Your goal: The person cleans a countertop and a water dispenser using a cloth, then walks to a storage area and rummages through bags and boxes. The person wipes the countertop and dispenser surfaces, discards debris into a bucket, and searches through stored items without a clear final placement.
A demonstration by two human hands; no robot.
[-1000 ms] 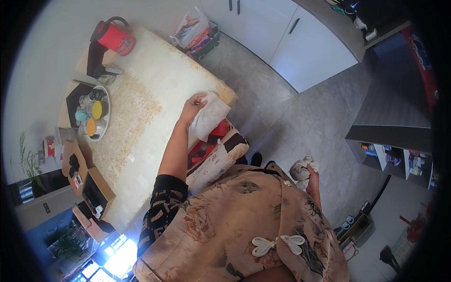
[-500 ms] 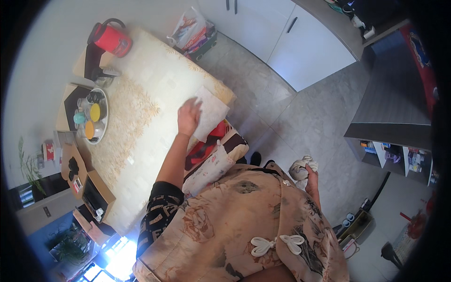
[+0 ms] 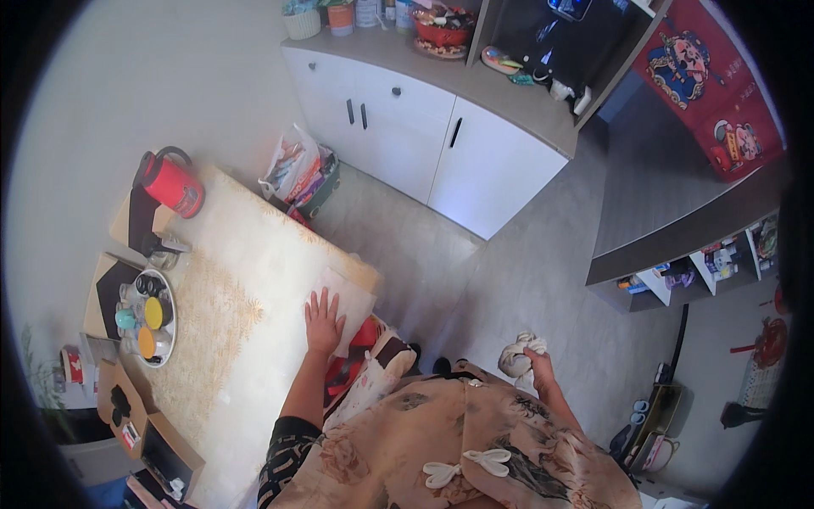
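Note:
My left hand point(image 3: 323, 320) lies flat with fingers spread on a white cloth point(image 3: 349, 293) at the near corner of the cream table point(image 3: 246, 254). Down at my right side, my right hand point(image 3: 536, 360) is closed around a crumpled light cloth point(image 3: 515, 358) held above the grey floor. My patterned sleeve and floral top fill the lower middle of the view.
A red kettle point(image 3: 172, 185) stands at the table's far end. A round tray of small cups point(image 3: 148, 316) sits on the left side. A bag of packets point(image 3: 297, 174) leans on the floor beside white cabinets point(image 3: 424, 140). A red cushioned chair point(image 3: 365, 360) is under the table edge.
My left hand has spread the white cloth flat on the table and slid it toward the corner. The view has tilted up toward the cabinets. My right hand has kept its cloth.

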